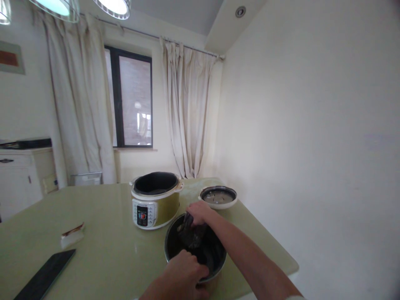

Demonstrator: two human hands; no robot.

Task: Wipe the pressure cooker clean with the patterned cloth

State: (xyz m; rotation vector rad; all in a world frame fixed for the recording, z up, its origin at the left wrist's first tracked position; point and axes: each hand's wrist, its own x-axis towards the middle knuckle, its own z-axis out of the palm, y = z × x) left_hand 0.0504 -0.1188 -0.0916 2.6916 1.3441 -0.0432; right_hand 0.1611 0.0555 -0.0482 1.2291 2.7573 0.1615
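Observation:
A dark metal inner pot (171, 243) stands on the pale green table (103, 246) close to me. My left hand (184, 273) grips its near rim, fingers curled over the edge. My right hand (197, 212) reaches in from the far side, closed on a dark cloth (191, 234) pressed against the pot's inside wall. Just behind the pot sits a white and gold cooker base (155, 200), open on top, with a control panel facing me.
The cooker's lid (218, 196) lies upside down at the table's far right. A small folded white item (72, 234) and a dark flat slab (45, 275) lie at the left. The table's right edge is beside a bare wall; window and curtains stand behind.

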